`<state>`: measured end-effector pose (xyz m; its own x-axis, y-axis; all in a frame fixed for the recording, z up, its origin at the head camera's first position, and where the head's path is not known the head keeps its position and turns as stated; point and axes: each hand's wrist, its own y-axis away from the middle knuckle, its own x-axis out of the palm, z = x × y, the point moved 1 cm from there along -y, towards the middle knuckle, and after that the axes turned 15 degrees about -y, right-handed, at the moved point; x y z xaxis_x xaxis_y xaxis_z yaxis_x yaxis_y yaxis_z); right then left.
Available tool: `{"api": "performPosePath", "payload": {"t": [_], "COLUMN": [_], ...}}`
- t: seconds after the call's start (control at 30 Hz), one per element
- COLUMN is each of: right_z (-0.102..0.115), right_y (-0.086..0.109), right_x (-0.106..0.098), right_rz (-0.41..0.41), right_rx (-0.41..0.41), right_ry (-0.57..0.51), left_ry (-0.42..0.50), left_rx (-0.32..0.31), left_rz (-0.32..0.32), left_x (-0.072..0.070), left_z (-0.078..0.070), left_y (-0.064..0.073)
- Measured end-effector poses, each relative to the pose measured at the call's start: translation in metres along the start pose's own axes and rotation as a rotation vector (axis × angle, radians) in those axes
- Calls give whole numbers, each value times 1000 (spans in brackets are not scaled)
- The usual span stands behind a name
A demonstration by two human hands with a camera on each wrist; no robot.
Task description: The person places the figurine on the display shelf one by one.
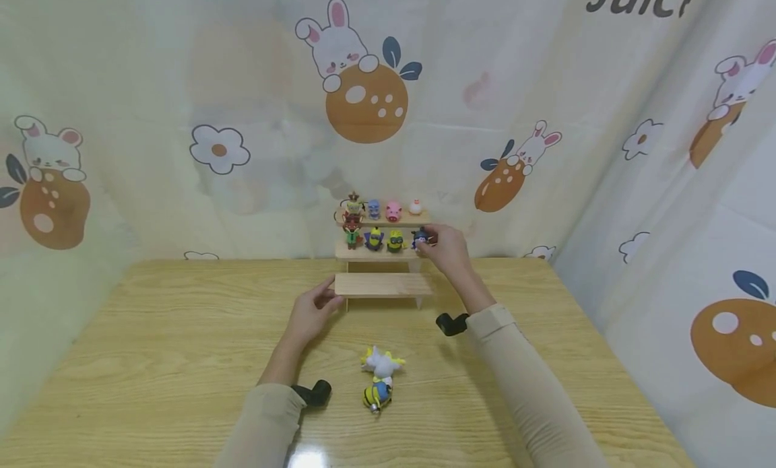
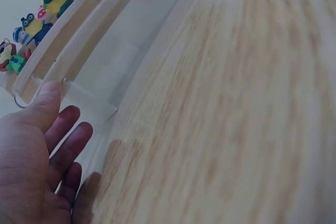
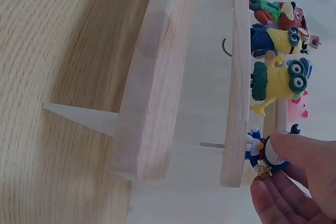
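A stepped wooden display stand (image 1: 383, 285) has toy figurines on its top two steps. At the right end of the middle step my right hand (image 1: 447, 249) pinches a dark blue and white figurine (image 3: 256, 148) between thumb and fingers; its base meets the step. Beside it stand a goggled yellow minion figurine (image 3: 278, 81), a second minion figurine (image 1: 374, 239) and a fox figurine (image 1: 352, 236). My left hand (image 1: 312, 312) holds the left end of the lowest step, thumb on its edge (image 2: 50, 90); the index finger is hidden in the left wrist view.
The top step bears a pink pig figurine (image 1: 393, 211), a white figurine (image 1: 415, 207), a blue figurine (image 1: 374, 209) and a crowned one (image 1: 353, 206). Nearer on the wooden table (image 1: 182, 360) lie a grey-white figurine (image 1: 383, 365) and a yellow-blue figurine (image 1: 378, 394). A printed curtain (image 1: 273, 205) hangs behind.
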<state>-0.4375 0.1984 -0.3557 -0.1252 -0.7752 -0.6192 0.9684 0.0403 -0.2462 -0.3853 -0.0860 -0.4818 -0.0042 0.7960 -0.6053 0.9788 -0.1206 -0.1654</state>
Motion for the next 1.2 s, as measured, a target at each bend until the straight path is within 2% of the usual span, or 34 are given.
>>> {"api": "performPosePath", "payload": {"t": [0.63, 0.83, 0.97, 1.1, 1.2], "right_z": [-2, -4, 0, 5, 12], "right_y": [-1, 2, 14, 36, 56], "right_x": [2, -1, -7, -9, -6], "right_rz": [23, 29, -2, -33, -3], "right_rx": [25, 41, 12, -28, -69], "right_ry": [-4, -47, -43, -48, -63], "left_ry": [9, 6, 6, 12, 18], "left_rx": [-11, -17, -11, -4, -2], "left_rz": [9, 13, 18, 15, 12], "left_x": [2, 3, 2, -1, -2], "left_z": [3, 3, 2, 0, -1], "left_y": [1, 1, 1, 1, 1]}}
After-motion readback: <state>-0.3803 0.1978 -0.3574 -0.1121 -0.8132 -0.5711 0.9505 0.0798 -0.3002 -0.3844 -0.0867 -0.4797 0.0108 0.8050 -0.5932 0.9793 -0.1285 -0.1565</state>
